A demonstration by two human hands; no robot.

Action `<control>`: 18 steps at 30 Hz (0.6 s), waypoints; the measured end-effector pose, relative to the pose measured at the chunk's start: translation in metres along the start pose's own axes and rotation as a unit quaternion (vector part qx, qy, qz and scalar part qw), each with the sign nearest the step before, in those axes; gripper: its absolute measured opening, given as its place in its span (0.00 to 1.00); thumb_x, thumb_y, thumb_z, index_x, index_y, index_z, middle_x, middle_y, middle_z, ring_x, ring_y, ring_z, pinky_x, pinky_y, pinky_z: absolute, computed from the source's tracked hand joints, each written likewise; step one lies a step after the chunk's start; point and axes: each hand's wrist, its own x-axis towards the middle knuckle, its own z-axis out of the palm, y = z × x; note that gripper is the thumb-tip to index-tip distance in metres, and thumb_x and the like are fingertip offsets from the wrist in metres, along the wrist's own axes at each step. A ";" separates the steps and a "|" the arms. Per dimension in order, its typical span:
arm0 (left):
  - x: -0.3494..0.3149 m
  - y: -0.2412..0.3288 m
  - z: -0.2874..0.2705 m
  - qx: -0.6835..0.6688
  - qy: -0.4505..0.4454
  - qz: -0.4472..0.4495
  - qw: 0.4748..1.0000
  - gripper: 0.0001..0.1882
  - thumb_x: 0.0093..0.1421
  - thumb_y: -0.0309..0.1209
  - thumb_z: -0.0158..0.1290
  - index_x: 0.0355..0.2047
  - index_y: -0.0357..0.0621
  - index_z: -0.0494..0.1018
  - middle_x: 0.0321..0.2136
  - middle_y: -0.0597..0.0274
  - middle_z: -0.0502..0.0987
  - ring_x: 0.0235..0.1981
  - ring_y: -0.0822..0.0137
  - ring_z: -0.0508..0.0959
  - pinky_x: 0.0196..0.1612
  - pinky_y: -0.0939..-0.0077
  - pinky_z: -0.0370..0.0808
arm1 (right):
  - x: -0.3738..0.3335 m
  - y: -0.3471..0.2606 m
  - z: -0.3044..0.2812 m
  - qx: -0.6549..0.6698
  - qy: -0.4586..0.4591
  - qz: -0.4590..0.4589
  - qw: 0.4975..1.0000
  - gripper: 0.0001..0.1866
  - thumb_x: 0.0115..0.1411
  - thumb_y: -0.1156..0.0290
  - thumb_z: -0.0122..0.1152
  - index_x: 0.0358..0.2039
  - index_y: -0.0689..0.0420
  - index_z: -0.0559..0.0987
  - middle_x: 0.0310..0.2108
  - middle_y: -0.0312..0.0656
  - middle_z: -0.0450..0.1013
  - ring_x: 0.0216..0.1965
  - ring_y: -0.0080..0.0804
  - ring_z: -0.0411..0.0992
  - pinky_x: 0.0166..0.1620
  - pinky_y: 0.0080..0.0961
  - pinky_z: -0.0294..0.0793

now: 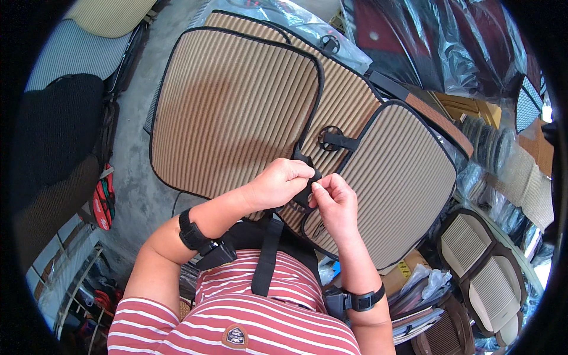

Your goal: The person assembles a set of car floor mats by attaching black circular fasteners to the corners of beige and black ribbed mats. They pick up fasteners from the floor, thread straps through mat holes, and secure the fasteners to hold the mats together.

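Observation:
In front of me lie beige ribbed seat covers with black edging. One wide seat cover panel (231,112) is on the left, and a second panel (396,177) is on the right. Between them, my left hand (281,183) pinches a black strap (306,160) with its fingertips. My right hand (337,204) is closed on the same strap just to the right, thumb against the fingers. Part of the strap is hidden behind the fingers. Beyond the hands, a round black disc (330,138) with a short black tab rests on the ribbed fabric.
Another black disc (329,44) is farther back on the covers. Clear plastic wrapping (414,41) covers dark goods at the far right. Stacked seat covers (491,272) stand at the right, a dark seat cover (59,130) at the left. Grey floor (142,100) runs between.

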 end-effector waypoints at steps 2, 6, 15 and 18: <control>0.001 -0.006 0.004 -0.002 0.027 0.019 0.999 0.05 0.53 0.22 0.45 0.24 0.32 0.69 0.20 0.54 0.67 0.24 0.69 0.71 0.29 0.73 0.67 | 0.001 0.008 0.005 0.063 0.020 0.002 0.998 0.04 0.59 0.75 0.52 0.28 0.58 0.69 0.17 0.32 0.68 0.15 0.15 0.62 0.18 0.12 0.57; -0.001 -0.014 0.014 -0.064 0.059 -0.025 0.996 0.06 0.54 0.18 0.45 0.30 0.33 0.72 0.23 0.61 0.66 0.28 0.74 0.70 0.32 0.79 0.67 | -0.001 0.001 0.007 0.108 0.027 0.044 0.993 0.03 0.60 0.75 0.50 0.30 0.59 0.69 0.16 0.33 0.67 0.15 0.14 0.61 0.18 0.13 0.59; 0.004 -0.016 0.035 -0.047 0.129 0.032 0.990 0.06 0.57 0.19 0.44 0.29 0.32 0.72 0.25 0.60 0.68 0.28 0.68 0.74 0.30 0.75 0.70 | -0.005 0.017 0.009 0.183 0.074 0.041 0.979 0.04 0.62 0.74 0.47 0.36 0.59 0.68 0.17 0.35 0.69 0.11 0.13 0.57 0.14 0.10 0.54; 0.005 -0.028 0.034 -0.068 0.142 0.022 0.987 0.07 0.58 0.19 0.43 0.29 0.31 0.72 0.27 0.62 0.67 0.27 0.70 0.74 0.31 0.77 0.70 | -0.009 0.016 0.010 0.169 0.076 0.008 0.983 0.04 0.62 0.74 0.46 0.37 0.58 0.68 0.18 0.34 0.68 0.13 0.12 0.57 0.16 0.09 0.55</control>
